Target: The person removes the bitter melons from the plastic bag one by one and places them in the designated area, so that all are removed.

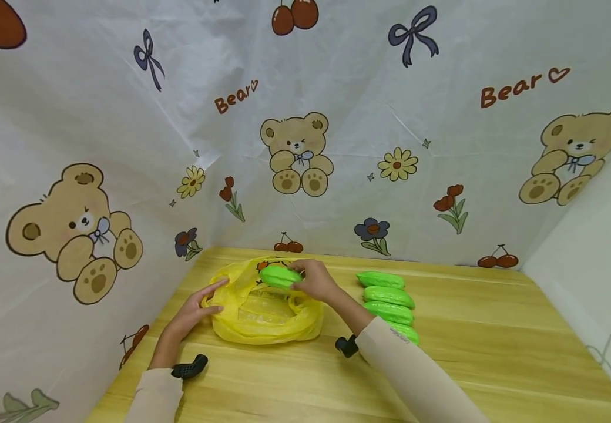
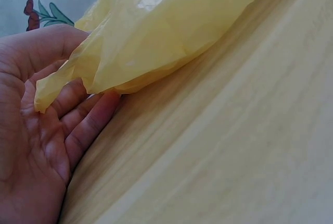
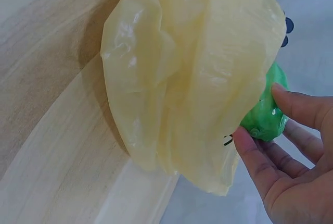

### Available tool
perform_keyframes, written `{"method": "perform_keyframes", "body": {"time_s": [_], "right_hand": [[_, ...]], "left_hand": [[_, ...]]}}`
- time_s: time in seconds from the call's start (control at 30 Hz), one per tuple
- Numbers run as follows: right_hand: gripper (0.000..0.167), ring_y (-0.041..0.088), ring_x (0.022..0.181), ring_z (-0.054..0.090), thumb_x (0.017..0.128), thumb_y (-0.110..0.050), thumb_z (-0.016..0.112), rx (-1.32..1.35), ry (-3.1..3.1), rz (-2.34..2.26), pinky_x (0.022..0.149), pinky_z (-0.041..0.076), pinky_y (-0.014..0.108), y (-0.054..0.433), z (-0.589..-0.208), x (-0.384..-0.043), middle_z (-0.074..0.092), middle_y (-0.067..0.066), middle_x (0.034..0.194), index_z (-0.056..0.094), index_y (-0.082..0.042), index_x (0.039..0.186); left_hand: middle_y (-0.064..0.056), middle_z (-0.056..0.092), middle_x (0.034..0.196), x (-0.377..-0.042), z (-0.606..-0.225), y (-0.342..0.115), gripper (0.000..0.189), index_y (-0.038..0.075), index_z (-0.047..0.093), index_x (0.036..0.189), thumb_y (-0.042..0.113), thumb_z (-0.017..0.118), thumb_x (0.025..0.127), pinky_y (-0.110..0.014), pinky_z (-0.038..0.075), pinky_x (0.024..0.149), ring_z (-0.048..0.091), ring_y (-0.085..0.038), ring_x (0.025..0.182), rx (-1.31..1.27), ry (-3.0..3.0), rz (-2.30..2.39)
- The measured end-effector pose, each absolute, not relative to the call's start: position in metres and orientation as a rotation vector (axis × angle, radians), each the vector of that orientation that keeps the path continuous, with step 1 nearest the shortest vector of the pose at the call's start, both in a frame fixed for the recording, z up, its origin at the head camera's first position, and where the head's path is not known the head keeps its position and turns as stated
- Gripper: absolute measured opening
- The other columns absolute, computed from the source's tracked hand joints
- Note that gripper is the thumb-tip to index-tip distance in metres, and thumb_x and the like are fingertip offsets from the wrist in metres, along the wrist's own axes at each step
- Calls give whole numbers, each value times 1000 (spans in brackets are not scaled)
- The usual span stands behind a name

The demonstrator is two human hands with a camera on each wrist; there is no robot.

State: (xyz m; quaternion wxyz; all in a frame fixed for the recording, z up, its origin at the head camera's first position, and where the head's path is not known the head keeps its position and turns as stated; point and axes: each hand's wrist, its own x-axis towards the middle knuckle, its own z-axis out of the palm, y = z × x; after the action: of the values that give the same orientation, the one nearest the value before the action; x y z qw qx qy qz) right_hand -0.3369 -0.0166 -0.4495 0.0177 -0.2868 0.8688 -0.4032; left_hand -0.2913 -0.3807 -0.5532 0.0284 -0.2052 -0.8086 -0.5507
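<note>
A yellow plastic bag [image 1: 260, 336] lies on the table with its mouth spread open upward. My left hand [image 1: 193, 311] holds the bag's left rim; in the left wrist view a corner of the thin plastic hangs between thumb and fingers. Over the bag's mouth, my right hand [image 1: 317, 281] grips one end of a glossy, elongated green ridged fruit [image 1: 278, 277]. The right wrist view shows thumb and fingertips pinching this green fruit [image 3: 270, 112] behind the bag's side. More such green fruits [image 1: 388, 296] lie in a row to the bag's right, the nearest partly hidden by my right sleeve.
The wooden table [image 1: 474, 329] extends right and toward me. A white sheet [image 1: 353, 129] printed with bears and flowers hangs behind and at the left. A pale wall [image 1: 596, 258] stands at the right. Black devices sit on both wrists, the left one [image 1: 190, 367] clearly visible.
</note>
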Motion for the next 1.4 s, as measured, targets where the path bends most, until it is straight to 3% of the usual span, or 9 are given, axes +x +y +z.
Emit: {"method": "perform_keyframes", "body": {"time_s": [0.27, 0.67, 0.93, 1.07, 1.2, 1.4], "right_hand": [[45, 32, 109, 65, 85, -4, 81, -1024, 2683, -1243, 88, 55, 38, -13, -439, -323, 68, 16, 125, 67, 1, 129], [45, 31, 105, 65, 85, -1, 80, -1042, 2617, -1289, 96, 51, 50, -5, -427, -307, 69, 13, 123, 67, -1, 129], [45, 30, 106, 65, 85, -2, 80, -1036, 2619, -1300, 87, 56, 40, 10, -423, -292, 68, 10, 126, 68, -5, 129], [44, 30, 105, 66, 85, -2, 80, -1048, 2616, -1332, 88, 56, 43, 18, -422, -285, 69, 10, 124, 69, -5, 128], [43, 29, 105, 66, 85, -2, 80, -1059, 2607, -1350, 86, 56, 44, 25, -422, -278, 70, 9, 122, 69, -5, 127], [44, 29, 106, 66, 85, -3, 80, -1048, 2621, -1344, 82, 58, 35, 36, -422, -268, 69, 9, 124, 69, -6, 127]], "left_hand": [[-19, 35, 161, -289, -553, -382, 63, 5, 41, 155, 6, 66, 97, -7, 23, 105, 15, -42, 151, -640, -2487, -1703], [-18, 34, 161, -287, -553, -383, 63, 6, 41, 155, 6, 66, 98, -12, 25, 105, 18, -42, 150, -628, -2497, -1669], [-18, 33, 162, -290, -548, -380, 64, 5, 39, 156, 6, 66, 97, -7, 22, 105, 13, -41, 152, -649, -2480, -1726], [-17, 33, 162, -291, -549, -380, 64, 6, 39, 156, 7, 66, 98, -7, 22, 105, 14, -40, 152, -650, -2491, -1714], [-17, 34, 162, -292, -553, -380, 63, 6, 40, 156, 7, 66, 98, -8, 23, 105, 18, -32, 153, -644, -2498, -1693], [-19, 34, 161, -291, -555, -380, 63, 5, 41, 155, 6, 66, 98, -9, 24, 105, 22, -18, 152, -659, -2484, -1704]]}}
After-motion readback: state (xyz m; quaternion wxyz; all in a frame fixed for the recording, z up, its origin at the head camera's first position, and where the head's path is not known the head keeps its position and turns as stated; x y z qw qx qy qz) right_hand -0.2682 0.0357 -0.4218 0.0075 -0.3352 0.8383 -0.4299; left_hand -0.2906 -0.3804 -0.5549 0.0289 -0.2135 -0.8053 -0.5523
